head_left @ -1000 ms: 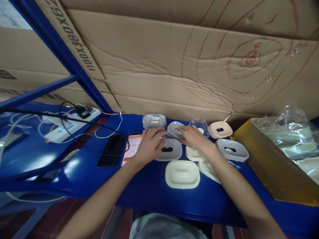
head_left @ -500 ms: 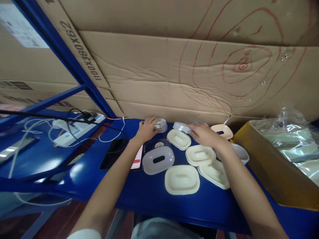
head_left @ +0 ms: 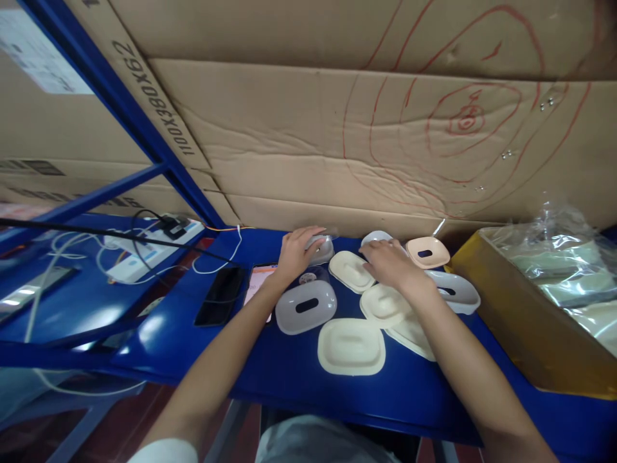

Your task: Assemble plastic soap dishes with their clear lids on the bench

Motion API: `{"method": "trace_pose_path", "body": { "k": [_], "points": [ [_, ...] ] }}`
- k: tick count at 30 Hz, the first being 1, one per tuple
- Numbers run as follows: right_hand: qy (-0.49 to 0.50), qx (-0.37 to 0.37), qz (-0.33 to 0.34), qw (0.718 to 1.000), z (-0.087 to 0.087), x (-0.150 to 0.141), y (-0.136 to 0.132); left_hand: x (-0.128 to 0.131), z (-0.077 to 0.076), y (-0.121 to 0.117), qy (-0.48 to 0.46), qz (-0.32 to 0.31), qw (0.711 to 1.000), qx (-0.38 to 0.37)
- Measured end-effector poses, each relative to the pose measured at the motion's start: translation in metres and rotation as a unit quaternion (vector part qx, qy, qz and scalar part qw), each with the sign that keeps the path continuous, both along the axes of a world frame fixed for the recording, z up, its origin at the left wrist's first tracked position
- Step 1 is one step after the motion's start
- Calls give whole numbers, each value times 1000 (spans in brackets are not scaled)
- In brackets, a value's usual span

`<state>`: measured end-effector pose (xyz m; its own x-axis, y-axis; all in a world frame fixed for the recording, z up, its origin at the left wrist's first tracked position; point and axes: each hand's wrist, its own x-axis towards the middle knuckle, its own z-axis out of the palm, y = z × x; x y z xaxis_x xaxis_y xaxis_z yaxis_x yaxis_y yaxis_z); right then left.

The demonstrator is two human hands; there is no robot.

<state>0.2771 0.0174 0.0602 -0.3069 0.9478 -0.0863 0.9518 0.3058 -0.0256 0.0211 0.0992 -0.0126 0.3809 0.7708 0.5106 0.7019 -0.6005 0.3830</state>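
My left hand (head_left: 295, 252) has its fingers and thumb closed around a clear greyish plastic piece (head_left: 324, 251) at the back of the table. To its right, my right hand (head_left: 388, 262) reaches over the moulded parts. Its curled fingers are at a pale grey rounded plastic piece (head_left: 375, 237), partly hidden behind them. Between and below the hands lie cream oval moulded pieces (head_left: 351, 270), one of them (head_left: 351, 347) nearest the front. A grey oval cover with a slot (head_left: 294, 315) sits below my left wrist. Under my right forearm, another cream piece (head_left: 409, 334) is partly covered.
A peach slotted cover (head_left: 431, 254) and a grey oval tray (head_left: 460, 292) lie right of my right hand. Further right stands a carton (head_left: 520, 321) with plastic-wrapped parts. Phones (head_left: 219, 296) and a power strip (head_left: 159, 247) with cables are left. Cardboard (head_left: 289, 128) backs the table.
My left hand has shifted right with the clear plastic piece. The pale grey piece at my right hand has moved right and back, and my right fingers now cover part of it.
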Motion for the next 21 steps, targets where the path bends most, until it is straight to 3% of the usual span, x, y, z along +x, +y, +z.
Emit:
{"method": "trace_pose_path", "body": {
  "k": [6, 11, 21],
  "points": [
    [6, -49, 68, 996, -19, -26, -2, 1, -5, 7, 2, 30, 1000, 7],
    [1, -75, 76, 994, -27, -25, -2, -10, -1, -6, 90, 72, 993, -26],
    [-17, -29, 44, 998, -40, -43, -1, -13, 10, -18, 245, 35, 965, -87]
  ]
}}
